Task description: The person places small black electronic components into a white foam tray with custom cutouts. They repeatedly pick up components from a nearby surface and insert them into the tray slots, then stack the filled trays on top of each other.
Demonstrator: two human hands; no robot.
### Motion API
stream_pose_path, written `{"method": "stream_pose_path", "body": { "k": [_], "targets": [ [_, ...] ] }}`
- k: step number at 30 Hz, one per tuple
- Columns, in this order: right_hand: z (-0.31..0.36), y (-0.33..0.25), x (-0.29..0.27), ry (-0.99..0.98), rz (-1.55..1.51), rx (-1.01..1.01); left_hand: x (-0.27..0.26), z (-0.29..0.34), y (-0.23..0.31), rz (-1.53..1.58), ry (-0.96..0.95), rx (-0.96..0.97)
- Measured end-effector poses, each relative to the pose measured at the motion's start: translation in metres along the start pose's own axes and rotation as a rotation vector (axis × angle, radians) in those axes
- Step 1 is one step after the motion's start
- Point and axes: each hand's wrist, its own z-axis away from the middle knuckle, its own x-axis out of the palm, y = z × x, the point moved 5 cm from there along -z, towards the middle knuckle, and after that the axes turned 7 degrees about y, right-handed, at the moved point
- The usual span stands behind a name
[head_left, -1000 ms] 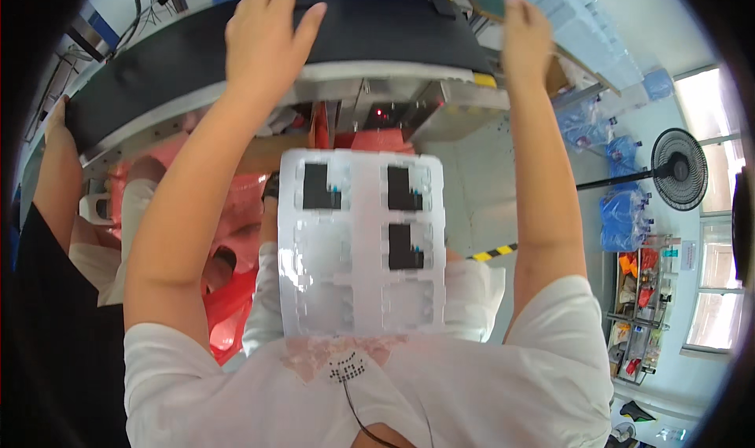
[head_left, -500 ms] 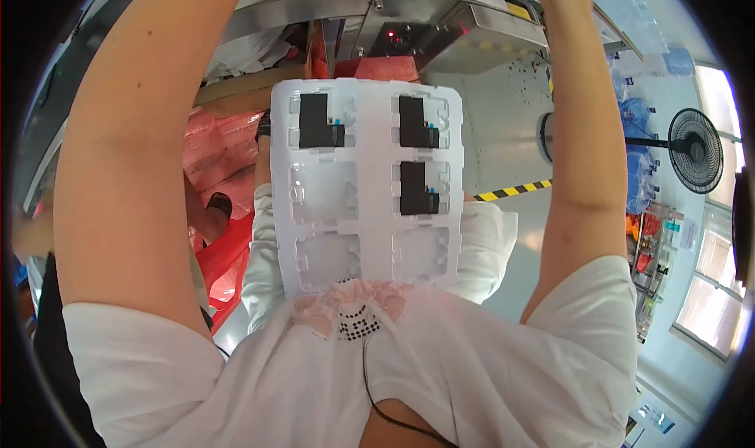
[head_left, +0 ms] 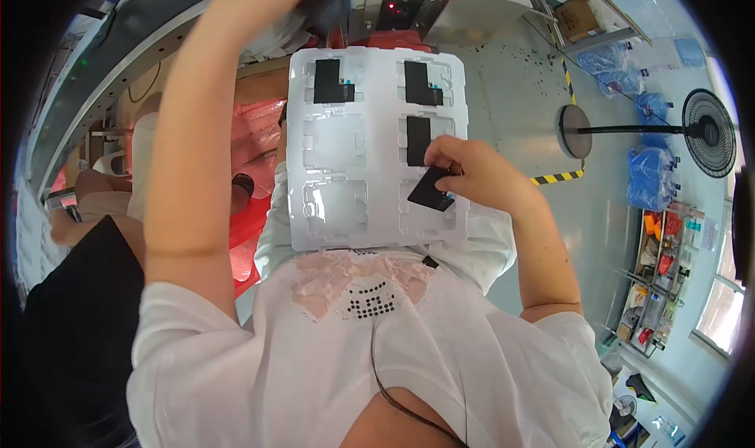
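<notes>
A white plastic tray (head_left: 380,149) with several moulded pockets rests across my lap. My right hand (head_left: 476,171) is over its near right pocket, thumb and fingers pinching a flat black L-shaped piece (head_left: 430,190) that looks like a phone battery. That piece is tilted and reaches into the pocket. Just beyond it, a like piece (head_left: 418,140) sits in the middle right pocket, partly behind my fingers. Two more fill the far left (head_left: 326,81) and far right (head_left: 416,82) pockets, each with a small blue tab. My left forearm (head_left: 191,149) stretches up past the top edge, its hand out of sight.
A metal bench edge (head_left: 102,78) runs along the far left. Red wrapping (head_left: 248,145) lies beside my legs. At left sits another person in black (head_left: 82,330). A standing fan (head_left: 708,132), blue-wrapped bottles (head_left: 651,173) and a shelf rack (head_left: 657,275) stand at right.
My right hand has come back from beyond the top edge to the tray, bringing a black L-shaped piece to the near right pocket. The view has shifted; my left arm still reaches forward.
</notes>
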Motion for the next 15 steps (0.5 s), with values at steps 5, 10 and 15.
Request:
{"method": "stream_pose_path", "body": {
  "k": [5,10,15],
  "targets": [
    [0.01,0.052,0.036,0.097,0.174,-0.165,0.048,0.152,-0.046,0.387,-0.199,-0.566],
    [0.05,0.025,0.052,0.482,0.264,-0.314,0.059,0.188,-0.088,-0.138,-0.035,-0.493],
    [0.094,0.04,0.104,0.496,0.538,-0.414,0.057,0.189,-0.073,-0.583,0.071,-0.095]
  ]
}}
